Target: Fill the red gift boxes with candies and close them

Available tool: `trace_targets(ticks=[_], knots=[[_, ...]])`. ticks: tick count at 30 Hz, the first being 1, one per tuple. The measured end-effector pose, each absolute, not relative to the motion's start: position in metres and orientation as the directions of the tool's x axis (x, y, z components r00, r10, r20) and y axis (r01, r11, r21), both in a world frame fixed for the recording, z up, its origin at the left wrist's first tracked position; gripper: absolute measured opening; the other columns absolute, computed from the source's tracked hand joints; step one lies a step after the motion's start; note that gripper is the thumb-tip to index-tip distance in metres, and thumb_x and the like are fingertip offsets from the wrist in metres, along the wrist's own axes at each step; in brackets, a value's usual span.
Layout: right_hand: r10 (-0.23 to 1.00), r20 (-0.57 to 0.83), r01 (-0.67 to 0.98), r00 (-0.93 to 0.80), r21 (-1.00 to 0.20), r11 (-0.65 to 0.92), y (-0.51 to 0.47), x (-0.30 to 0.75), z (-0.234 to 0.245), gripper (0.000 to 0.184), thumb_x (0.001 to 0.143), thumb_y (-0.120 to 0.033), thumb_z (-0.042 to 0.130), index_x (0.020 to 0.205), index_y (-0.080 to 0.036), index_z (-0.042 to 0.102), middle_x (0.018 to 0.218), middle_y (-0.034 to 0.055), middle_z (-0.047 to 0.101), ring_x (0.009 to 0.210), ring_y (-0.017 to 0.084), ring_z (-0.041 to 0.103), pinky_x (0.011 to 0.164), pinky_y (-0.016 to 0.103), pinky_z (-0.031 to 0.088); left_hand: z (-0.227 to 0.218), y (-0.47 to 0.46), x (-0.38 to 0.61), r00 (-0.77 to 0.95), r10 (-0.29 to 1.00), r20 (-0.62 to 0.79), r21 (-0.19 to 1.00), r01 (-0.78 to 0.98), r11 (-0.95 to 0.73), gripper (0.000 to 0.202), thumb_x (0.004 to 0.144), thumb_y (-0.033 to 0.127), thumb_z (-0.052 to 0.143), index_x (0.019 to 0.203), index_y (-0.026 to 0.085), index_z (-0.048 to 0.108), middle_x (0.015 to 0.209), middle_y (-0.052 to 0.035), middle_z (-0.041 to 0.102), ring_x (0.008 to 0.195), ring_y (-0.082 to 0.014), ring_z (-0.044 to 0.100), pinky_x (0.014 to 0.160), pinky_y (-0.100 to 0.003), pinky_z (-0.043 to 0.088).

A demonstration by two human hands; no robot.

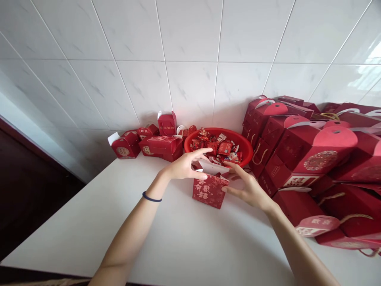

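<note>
A small red gift box (pixel 209 190) with pale lettering stands open on the white table (pixel 184 238), its white inner flaps up. My left hand (pixel 186 165) rests at the box's top left edge, fingers stretched out over the opening and thumb against a flap. My right hand (pixel 248 186) is at the box's right side, fingers spread and touching the top right flap. Neither hand holds anything else. Just behind the box sits a red basin (pixel 247 147) filled with wrapped candies (pixel 218 145).
Several small red boxes (pixel 154 143) lie against the tiled wall at the back left. A large pile of red gift boxes with rope handles (pixel 312 159) fills the right side. The table's left edge (pixel 74 206) drops to a dark floor.
</note>
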State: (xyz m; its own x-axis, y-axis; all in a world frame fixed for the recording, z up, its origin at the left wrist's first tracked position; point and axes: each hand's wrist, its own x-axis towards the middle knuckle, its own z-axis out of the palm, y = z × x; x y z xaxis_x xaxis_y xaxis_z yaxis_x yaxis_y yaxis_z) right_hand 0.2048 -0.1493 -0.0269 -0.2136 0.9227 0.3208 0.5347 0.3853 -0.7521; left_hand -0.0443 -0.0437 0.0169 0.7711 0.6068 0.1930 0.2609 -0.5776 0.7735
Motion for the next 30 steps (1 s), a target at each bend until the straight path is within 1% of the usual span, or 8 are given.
trace_targets(ticks=[2,5,10,15,20,23,25,30], knots=[[0.916,0.342,0.521,-0.208,-0.754,0.4,-0.149,0.205,-0.03,0.064,0.085,-0.044,0.071,0.142,-0.026,0.048,0.117,0.0087,0.069,0.105,0.025,0.067,0.095,0.043,0.055,0.02,-0.045,-0.045,0.787,0.589,0.185,0.769,0.258,-0.585,0.084,0.072,0.03,0.08,0.148,0.026,0.045,0.119,-0.0079,0.071,0.105,-0.0224,0.067,0.092,-0.036,0.053],[0.909,0.386,0.5,-0.156,-0.763,0.41,-0.149,0.205,-0.03,0.055,0.087,-0.043,0.069,0.137,-0.025,0.053,0.112,0.0079,0.07,0.101,0.024,0.067,0.094,0.042,0.055,0.023,-0.051,-0.04,0.748,0.62,0.236,0.726,0.288,-0.624,0.066,0.075,0.026,0.076,0.138,0.023,0.057,0.107,-0.0052,0.074,0.094,-0.0198,0.068,0.082,-0.031,0.054],[0.906,0.411,0.462,-0.096,-0.788,0.407,-0.146,0.207,-0.033,0.036,0.089,-0.042,0.066,0.119,-0.022,0.062,0.109,0.0072,0.071,0.099,0.023,0.068,0.09,0.038,0.055,0.012,-0.055,-0.025,0.684,0.644,0.341,0.691,0.282,-0.665,0.032,0.082,0.025,0.068,0.113,0.021,0.07,0.108,-0.0035,0.075,0.098,-0.0206,0.069,0.085,-0.03,0.053],[0.915,0.401,0.458,-0.04,-0.807,0.373,-0.143,0.208,-0.037,0.027,0.088,-0.041,0.063,0.105,-0.02,0.066,0.099,0.0061,0.072,0.086,0.021,0.067,0.081,0.034,0.055,0.002,-0.054,-0.017,0.697,0.614,0.369,0.699,0.227,-0.678,0.005,0.084,0.023,0.062,0.087,0.019,0.064,0.093,-0.0021,0.07,0.085,-0.017,0.066,0.082,-0.029,0.052],[0.918,0.396,0.494,-0.007,-0.797,0.347,-0.144,0.207,-0.035,0.025,0.086,-0.039,0.063,0.099,-0.019,0.067,0.083,0.0033,0.069,0.07,0.016,0.059,0.065,0.028,0.049,0.005,-0.055,-0.018,0.774,0.511,0.374,0.618,0.203,-0.76,0.003,0.082,0.018,0.063,0.08,0.019,0.061,0.082,-0.0002,0.065,0.078,-0.0148,0.059,0.074,-0.026,0.048],[0.924,0.382,0.418,-0.008,-0.839,0.35,-0.146,0.205,-0.035,0.03,0.085,-0.042,0.064,0.104,-0.018,0.066,0.09,0.0052,0.07,0.076,0.018,0.063,0.068,0.028,0.051,0.005,-0.056,-0.018,0.777,0.49,0.395,0.596,0.19,-0.78,0.005,0.083,0.016,0.061,0.079,0.019,0.062,0.083,-0.0006,0.066,0.076,-0.0139,0.059,0.072,-0.025,0.047],[0.938,0.347,0.338,-0.01,-0.881,0.33,-0.147,0.202,-0.035,0.038,0.084,-0.047,0.066,0.107,-0.018,0.064,0.093,0.0065,0.07,0.078,0.018,0.064,0.068,0.029,0.053,0.004,-0.057,-0.017,0.769,0.473,0.43,0.571,0.174,-0.802,0.01,0.085,0.014,0.059,0.076,0.018,0.063,0.083,-0.0015,0.066,0.075,-0.0135,0.06,0.072,-0.025,0.048],[0.964,0.259,0.234,0.053,-0.942,0.24,-0.15,0.191,-0.032,0.051,0.085,-0.067,0.059,0.09,-0.016,0.065,0.065,0.0007,0.056,0.053,0.012,0.051,0.049,0.024,0.044,0.003,-0.06,-0.015,0.775,0.468,0.424,0.602,0.145,-0.785,0.01,0.08,0.019,0.068,0.071,0.017,0.066,0.082,-0.003,0.068,0.074,-0.0142,0.062,0.069,-0.024,0.049]])
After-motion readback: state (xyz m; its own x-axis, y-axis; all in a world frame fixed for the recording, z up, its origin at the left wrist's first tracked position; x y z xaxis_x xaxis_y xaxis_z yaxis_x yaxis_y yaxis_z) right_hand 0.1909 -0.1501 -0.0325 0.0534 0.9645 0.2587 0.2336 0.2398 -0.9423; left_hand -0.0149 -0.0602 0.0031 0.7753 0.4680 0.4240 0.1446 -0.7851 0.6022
